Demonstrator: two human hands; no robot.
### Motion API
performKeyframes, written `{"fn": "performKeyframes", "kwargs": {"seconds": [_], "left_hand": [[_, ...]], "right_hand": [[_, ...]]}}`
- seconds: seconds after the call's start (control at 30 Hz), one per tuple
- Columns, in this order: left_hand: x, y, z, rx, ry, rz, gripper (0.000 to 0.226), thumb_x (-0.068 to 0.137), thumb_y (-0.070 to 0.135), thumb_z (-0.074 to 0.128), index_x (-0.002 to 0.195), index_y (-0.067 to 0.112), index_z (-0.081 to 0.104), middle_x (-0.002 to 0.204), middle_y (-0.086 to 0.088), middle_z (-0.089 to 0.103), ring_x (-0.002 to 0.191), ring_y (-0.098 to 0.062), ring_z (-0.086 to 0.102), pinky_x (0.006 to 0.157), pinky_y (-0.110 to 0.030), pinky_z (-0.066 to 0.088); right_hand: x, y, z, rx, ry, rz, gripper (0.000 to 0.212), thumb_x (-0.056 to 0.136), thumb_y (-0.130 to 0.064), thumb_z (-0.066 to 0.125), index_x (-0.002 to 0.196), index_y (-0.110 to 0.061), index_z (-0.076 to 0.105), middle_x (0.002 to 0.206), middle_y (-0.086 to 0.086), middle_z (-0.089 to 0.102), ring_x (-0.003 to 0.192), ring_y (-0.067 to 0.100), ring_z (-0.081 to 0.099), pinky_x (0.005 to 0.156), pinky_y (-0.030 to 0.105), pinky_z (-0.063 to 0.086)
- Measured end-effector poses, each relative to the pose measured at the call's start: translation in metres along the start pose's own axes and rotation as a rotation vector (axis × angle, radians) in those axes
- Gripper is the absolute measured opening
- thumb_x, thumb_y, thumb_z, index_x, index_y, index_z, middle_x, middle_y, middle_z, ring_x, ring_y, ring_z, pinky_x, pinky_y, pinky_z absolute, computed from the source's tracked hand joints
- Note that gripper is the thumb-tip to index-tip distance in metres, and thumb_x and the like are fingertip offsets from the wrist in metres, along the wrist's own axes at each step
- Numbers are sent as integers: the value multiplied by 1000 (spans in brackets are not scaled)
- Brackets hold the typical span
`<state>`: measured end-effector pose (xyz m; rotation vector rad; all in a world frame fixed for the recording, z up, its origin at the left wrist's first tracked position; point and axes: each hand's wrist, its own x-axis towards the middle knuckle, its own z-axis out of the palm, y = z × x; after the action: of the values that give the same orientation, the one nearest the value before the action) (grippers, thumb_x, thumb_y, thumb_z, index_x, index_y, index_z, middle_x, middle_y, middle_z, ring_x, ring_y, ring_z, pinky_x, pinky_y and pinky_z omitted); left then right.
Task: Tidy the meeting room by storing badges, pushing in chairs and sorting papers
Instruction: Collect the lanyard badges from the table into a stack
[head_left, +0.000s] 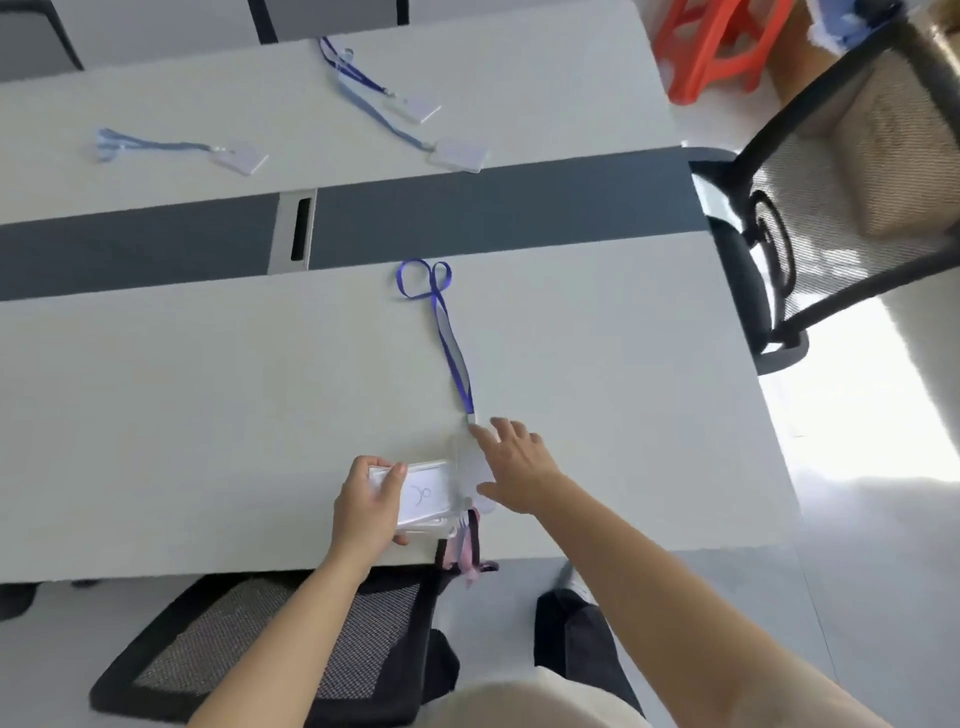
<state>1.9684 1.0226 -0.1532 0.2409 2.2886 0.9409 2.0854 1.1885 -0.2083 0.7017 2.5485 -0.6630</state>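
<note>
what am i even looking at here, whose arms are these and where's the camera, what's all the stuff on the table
No machine here: one camera, worn on a person's head, looks down at their two bare hands. The left hand grips a stack of clear plastic badge holders, whose pink lanyards hang over the near edge of the white table. The right hand, fingers straight, touches another clear badge holder clipped to a dark blue lanyard that lies on the table. Three more badges with blue lanyards lie on the far table. A black mesh chair stands below the near edge.
</note>
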Motion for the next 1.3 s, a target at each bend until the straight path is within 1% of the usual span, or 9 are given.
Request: {"fn": "performKeyframes", "kwargs": {"seconds": [0.13, 0.27, 0.5, 0.67, 0.77, 1.0, 1.13, 1.23, 1.3], "left_hand": [[-12, 7, 22, 13, 59, -58, 20, 96, 33, 61, 106, 17, 55, 96, -5, 61, 78, -23, 66, 45, -42, 58], [-20, 11, 28, 5, 100, -78, 18, 96, 32, 62, 105, 18, 55, 96, -5, 61, 79, -22, 66, 45, -42, 58], [-21, 12, 15, -11, 103, -52, 18, 96, 31, 62, 106, 18, 54, 96, -5, 61, 81, -23, 66, 46, -42, 58], [-24, 14, 2, -54, 33, 5, 18, 96, 31, 62, 106, 17, 55, 98, -6, 61, 83, -22, 65, 46, -41, 58], [-26, 21, -10, -97, -16, 76, 16, 97, 29, 61, 104, 16, 55, 97, -6, 61, 81, -21, 65, 47, -43, 58], [-32, 42, -27, -218, -159, 274, 19, 100, 36, 55, 107, 19, 54, 104, -7, 59, 88, -26, 64, 47, -38, 57], [-57, 67, -20, -305, -282, 351, 19, 100, 38, 53, 105, 20, 55, 102, -8, 58, 87, -27, 64, 47, -39, 57], [-89, 89, -7, -335, -388, 425, 26, 99, 44, 52, 103, 18, 55, 99, -3, 60, 83, -21, 66, 49, -39, 57], [-111, 103, 3, -339, -455, 469, 31, 92, 47, 59, 105, 20, 54, 99, -1, 62, 82, -18, 67, 50, -38, 57]], "right_hand": [[11, 24, 6, -58, 0, -123, 105, 81, -52, 75, 157, -17, 11, 155, 9, 28, 143, 32, 26, 114, 43, 29], [13, 31, 13, -80, 41, -169, 97, 83, -46, 75, 155, -15, 19, 147, 5, 38, 135, 28, 35, 110, 39, 31], [6, 35, 1, -90, 21, 29, 126, 72, -54, 81, 158, -23, -5, 123, 8, 46, 109, 27, 51, 95, 37, 43], [-23, 34, -12, 76, 145, 155, 66, 97, -34, 58, 150, -24, 20, 129, 8, 57, 106, 31, 61, 79, 38, 47], [-43, 29, -30, 396, 311, 273, 38, 104, -31, 42, 141, -26, 35, 128, 5, 60, 102, 32, 62, 75, 37, 45], [-114, -11, -70, 1240, 718, 291, 28, 103, -27, 52, 131, -22, 55, 98, 1, 62, 70, 14, 63, 55, 15, 45], [-155, -32, -57, 1226, 775, 276, 26, 102, -26, 56, 127, -23, 60, 92, -1, 65, 73, 16, 63, 60, 20, 51], [-182, -34, -47, 1173, 863, 308, 27, 97, -39, 60, 124, -35, 62, 89, -5, 66, 83, 19, 65, 77, 38, 58], [-201, -30, -48, 1124, 940, 337, 28, 96, -43, 62, 123, -39, 63, 85, -8, 64, 79, 11, 62, 77, 29, 54]]}}
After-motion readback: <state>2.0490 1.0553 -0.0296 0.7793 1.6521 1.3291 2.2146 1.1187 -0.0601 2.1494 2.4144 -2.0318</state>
